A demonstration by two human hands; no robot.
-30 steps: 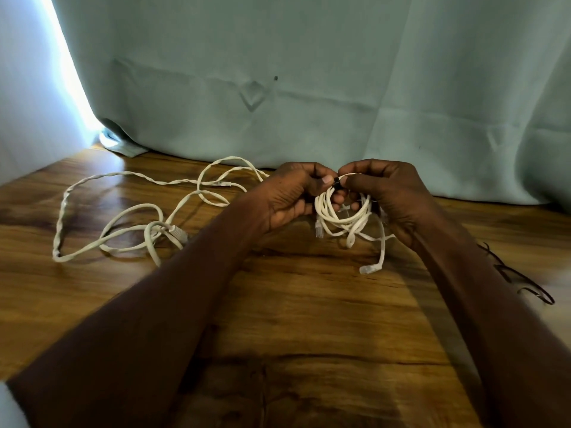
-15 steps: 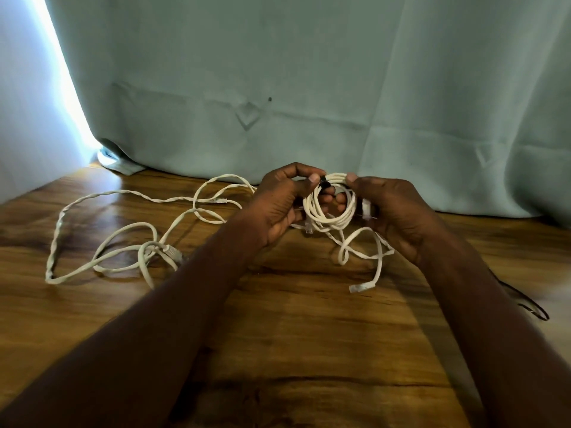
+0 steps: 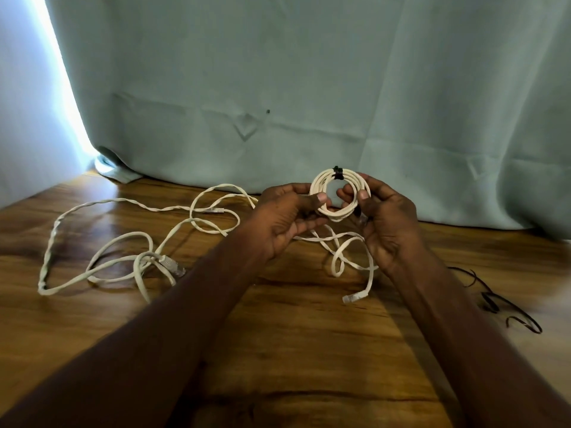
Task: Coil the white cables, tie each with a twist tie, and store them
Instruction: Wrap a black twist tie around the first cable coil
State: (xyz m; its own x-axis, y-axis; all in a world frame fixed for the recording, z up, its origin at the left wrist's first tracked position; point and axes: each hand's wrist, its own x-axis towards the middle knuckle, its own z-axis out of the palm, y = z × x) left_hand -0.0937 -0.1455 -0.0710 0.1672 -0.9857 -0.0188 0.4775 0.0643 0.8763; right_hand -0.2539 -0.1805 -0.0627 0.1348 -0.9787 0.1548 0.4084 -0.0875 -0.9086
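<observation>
Here, label by label:

Coil: a small ring of white cable (image 3: 340, 193) is held up above the wooden table (image 3: 278, 350), face toward the camera, probably so the person can check that the loops sit together and the binding holds.

Tie: a black twist tie (image 3: 337, 173) wraps the top of the ring, its twisted ends sticking up; it sits at the far side from the fingers, which leaves it free to be seen and adjusted.

Left hand: the left hand (image 3: 285, 223) pinches the ring's left edge between thumb and fingers, palm turned inward, wrist raised off the table.

Right hand: the right hand (image 3: 386, 223) clamps the ring's right edge, thumb on the front face and fingers behind; one fingertip shows through the ring's centre. A clear plug seems to sit against this palm, though I cannot tell for sure.

Loose tail: a length of white cable hangs from below the ring and loops onto the table, ending in a plug (image 3: 355, 296); whether it belongs to this coil is unclear.

Other cable: a second white cable (image 3: 129, 242) lies sprawled and uncoiled at the left, well apart from the hands, evidently waiting its turn.

Spare ties: thin dark ties (image 3: 500, 301) lie on the table to the right, near the right forearm, within easy reach.

Backdrop: a pale green curtain (image 3: 309, 88) hangs behind the table.
</observation>
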